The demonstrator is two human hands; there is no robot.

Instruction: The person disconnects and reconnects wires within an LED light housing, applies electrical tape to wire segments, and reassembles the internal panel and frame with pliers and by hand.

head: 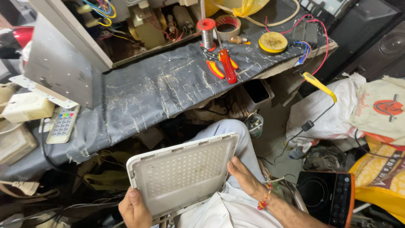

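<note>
I hold a flat white LED floodlight panel (183, 171) on my lap, its dotted diffuser face turned up. My left hand (135, 209) grips the panel's lower left edge, thumb on the rim. My right hand (244, 177) holds the right edge, fingers tucked behind it; a red and yellow thread circles that wrist. The panel rests against my knee in light trousers (230, 128), just below the front edge of the workbench.
The workbench (168, 88), covered in cracked dark sheet, carries red-handled pliers (227, 65), a solder spool (206, 31), a tape roll (228, 25), a yellow round tin (273, 42) and an opened metal chassis (63, 55). A remote (62, 124) lies left. An induction cooktop (329, 196) and sacks (379, 114) sit right.
</note>
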